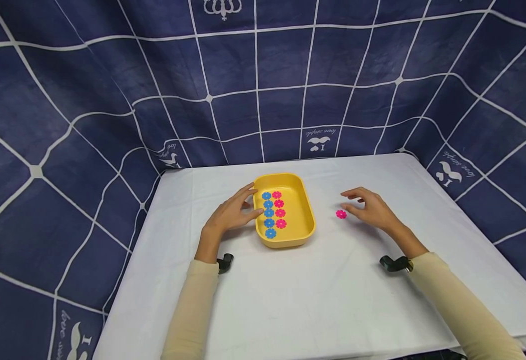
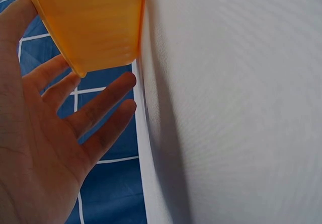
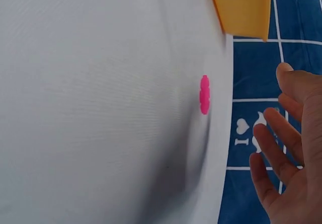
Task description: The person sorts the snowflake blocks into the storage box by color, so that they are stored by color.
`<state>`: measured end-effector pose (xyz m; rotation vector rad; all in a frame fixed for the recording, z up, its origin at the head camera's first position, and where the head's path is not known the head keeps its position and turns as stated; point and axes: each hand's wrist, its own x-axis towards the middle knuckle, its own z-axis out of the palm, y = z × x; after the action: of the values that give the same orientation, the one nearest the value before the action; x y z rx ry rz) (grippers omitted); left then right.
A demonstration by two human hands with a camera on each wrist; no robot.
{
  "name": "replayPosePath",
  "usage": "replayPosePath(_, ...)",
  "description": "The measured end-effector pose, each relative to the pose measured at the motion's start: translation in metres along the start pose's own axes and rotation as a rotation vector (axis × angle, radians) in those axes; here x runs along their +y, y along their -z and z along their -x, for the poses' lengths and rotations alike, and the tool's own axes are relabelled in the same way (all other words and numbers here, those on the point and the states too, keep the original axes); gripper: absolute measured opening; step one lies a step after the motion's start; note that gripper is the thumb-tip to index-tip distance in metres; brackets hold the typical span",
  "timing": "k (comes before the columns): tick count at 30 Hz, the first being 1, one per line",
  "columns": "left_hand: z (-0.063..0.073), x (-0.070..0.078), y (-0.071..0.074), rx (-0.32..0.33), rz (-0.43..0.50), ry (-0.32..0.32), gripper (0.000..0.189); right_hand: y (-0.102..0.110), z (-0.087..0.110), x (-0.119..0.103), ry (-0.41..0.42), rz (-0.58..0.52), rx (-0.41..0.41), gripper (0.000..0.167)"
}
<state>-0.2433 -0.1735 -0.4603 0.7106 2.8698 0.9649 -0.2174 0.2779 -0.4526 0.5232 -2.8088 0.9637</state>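
A yellow tray (image 1: 305, 212) sits on the white-covered table. Inside it, blue flower-shaped pieces (image 1: 269, 213) form a column along the left side, with pink flower-shaped pieces (image 1: 280, 213) in a second column beside them. My left hand (image 1: 231, 212) is at the tray's left rim, thumb and forefinger over the edge; the other fingers are spread beside the wall in the left wrist view. To the right of the tray, one loose pink flower-shaped piece (image 1: 341, 214) lies on the cloth. Just right of that piece hovers my right hand (image 1: 371, 209), thumb and fingers apart, holding nothing.
White cloth (image 1: 290, 300) covers the table. Dark blue curtains (image 1: 281, 60) with white grid lines hang behind it and at both sides. Black wrist straps with cameras (image 1: 395, 263) are on both forearms.
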Motion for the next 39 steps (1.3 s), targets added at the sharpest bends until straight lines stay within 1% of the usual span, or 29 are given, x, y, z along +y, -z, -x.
replayPosePath(8,0.000,0.000,-0.001,0.005,0.004,0.005,0.084,-0.010,0.006,0.008,-0.036,0.020,-0.051,0.041)
replayPosePath(14,0.000,0.001,0.000,0.004,0.004,0.017,0.083,-0.015,0.010,0.011,-0.032,0.060,-0.061,0.038)
replayPosePath(20,-0.001,-0.001,-0.001,-0.001,0.004,0.014,0.081,-0.018,0.012,0.013,-0.081,0.090,-0.080,0.037)
replayPosePath(28,-0.001,0.002,0.001,-0.006,-0.001,0.022,0.080,-0.022,0.011,0.018,-0.064,0.100,-0.066,0.036)
replayPosePath(39,0.000,0.000,-0.001,-0.014,-0.001,0.037,0.083,-0.025,0.011,0.017,-0.094,0.079,-0.069,0.032)
